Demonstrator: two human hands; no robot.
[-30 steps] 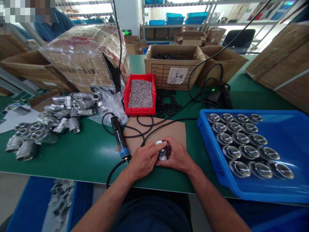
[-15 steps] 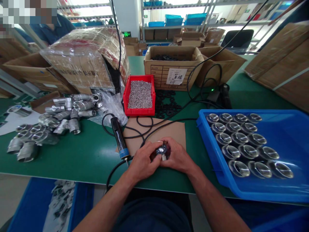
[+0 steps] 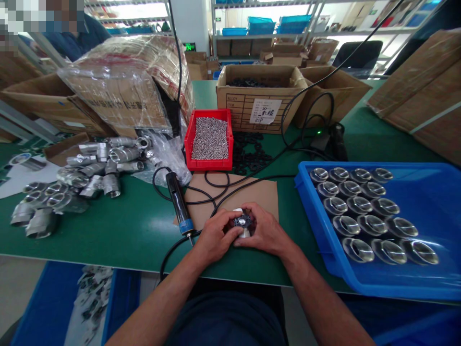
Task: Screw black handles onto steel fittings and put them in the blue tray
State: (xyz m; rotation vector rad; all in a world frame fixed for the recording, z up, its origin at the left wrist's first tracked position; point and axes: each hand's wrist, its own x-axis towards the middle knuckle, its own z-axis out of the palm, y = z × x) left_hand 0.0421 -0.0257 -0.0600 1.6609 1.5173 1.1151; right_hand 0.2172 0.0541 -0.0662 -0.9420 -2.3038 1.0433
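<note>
A: At the near edge of the green surface [image 3: 118,230], what are the hands holding?

B: The left hand [image 3: 215,236] and right hand [image 3: 264,233] are both closing around one small metal fitting [image 3: 242,225], over a cardboard sheet [image 3: 252,194]. Its black star-shaped end is facing up toward the camera, its long axis roughly upright.

A: And around it?

B: An electric screwdriver [image 3: 179,204] is lying just left, tip pointing toward the person. A blue tray [image 3: 414,283] of metal cups is sitting right; a red bin [image 3: 209,138] of small parts is lying beyond, then cardboard boxes [image 3: 259,98] and shelving.
</note>
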